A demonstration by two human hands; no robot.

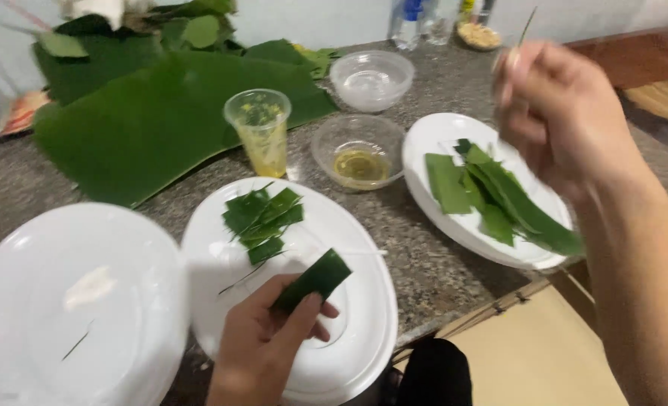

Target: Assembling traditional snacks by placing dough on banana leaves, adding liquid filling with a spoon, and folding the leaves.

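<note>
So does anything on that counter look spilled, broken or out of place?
Nothing looks spilled or broken. The only loose bits are a thin stray sliver on the white plate at left and another sliver on the middle plate. The left hand holds a rolled leaf piece; the right hand is blurred.

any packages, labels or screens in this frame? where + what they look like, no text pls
Clear plastic bottle with blue cap and blue-white label: back edge of the grey stone counter, upright, top cropped.
Clear jar holding tan grains: right of the bottle, partly cropped; any label too blurred to tell.
No screens or signs.
</note>
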